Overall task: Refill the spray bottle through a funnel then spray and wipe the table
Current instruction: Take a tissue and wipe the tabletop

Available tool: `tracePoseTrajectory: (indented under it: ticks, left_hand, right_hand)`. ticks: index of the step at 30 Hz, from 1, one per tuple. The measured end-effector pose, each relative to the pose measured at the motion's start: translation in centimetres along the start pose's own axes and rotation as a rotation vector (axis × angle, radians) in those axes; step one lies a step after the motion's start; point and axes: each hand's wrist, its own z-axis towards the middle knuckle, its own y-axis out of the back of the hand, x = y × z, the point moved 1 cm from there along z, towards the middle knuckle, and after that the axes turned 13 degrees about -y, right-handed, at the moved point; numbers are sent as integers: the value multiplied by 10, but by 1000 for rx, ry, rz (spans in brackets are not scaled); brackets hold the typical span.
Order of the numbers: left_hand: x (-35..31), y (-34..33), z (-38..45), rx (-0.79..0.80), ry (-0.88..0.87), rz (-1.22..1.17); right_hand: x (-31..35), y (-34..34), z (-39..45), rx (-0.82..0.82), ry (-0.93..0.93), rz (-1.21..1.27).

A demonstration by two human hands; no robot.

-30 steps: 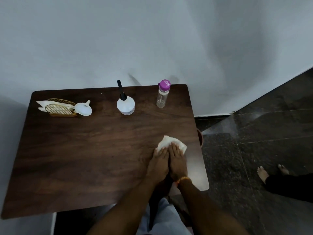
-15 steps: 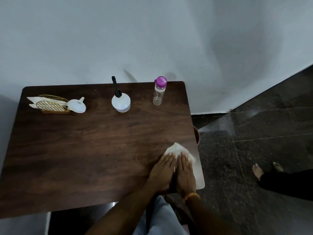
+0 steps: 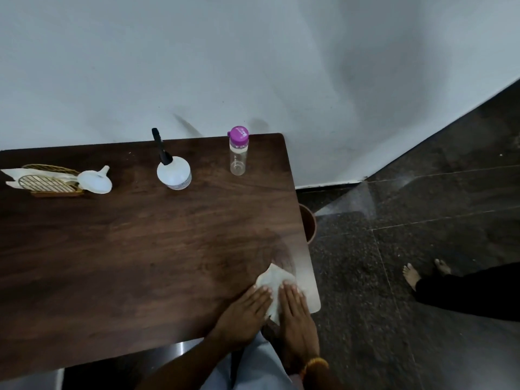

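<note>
left hand (image 3: pixel 245 313) and right hand (image 3: pixel 295 319) press flat on the cloth (image 3: pixel 274 281).

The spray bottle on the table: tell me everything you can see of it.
The spray bottle has a squat, rounded white body that looks like plastic, with a black spray head and a long black nozzle slanting up and left. A faint label shows low on its side, too small to read. It stands upright on the dark wood table near the far edge, between a white funnel and a clear purple-capped bottle. Nothing touches it but the table.
</note>
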Motion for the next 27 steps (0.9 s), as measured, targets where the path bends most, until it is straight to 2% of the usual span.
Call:
tracePoseTrajectory:
  ticks: [2,4,7,9,11,14,15,17,19,21,24,26,27]
  left_hand:
    - [2,14,40,-3,54,31]
    - [18,38,76,-20,196,4]
    - [61,71,115,-69,433,-34]
    - [103,94,134,-97,482,-28]
    - [133,115,142,-54,489,-64]
    - [121,110,131,18,403,4]
    - [101,99,125,-7,379,-67]
    - [50,64,107,-185,351,-208]
    - [8,22,92,-231,308,-277]
    - [-28,-7,79,-117,191,-248]
    - [-52,-6,74,143,130,-102]
    - [-40,1,82,165,109,-52]
    - [-30,7,89,116,136,-52]
  right_hand:
    - [-2,20,31,-32,11,-66]
    - [9,40,81,-56,7,-138]
    - [32,72,162,-61,9,-121]
    - [46,99,210,-55,57,-105]
    - [55,114,238,-46,111,-104]
    - [51,97,213,-65,62,-61]
    - [43,85,189,-74,37,-34]
    - [27,61,131,-93,3,15]
    - [10,42,73,-88,-15,74]
    - [-5,30,26,-70,-42,118]
    - [-17,21,1,-27,-57,71]
    - [-19,27,18,-44,-36,58]
    - [-17,36,34,-51,-33,60]
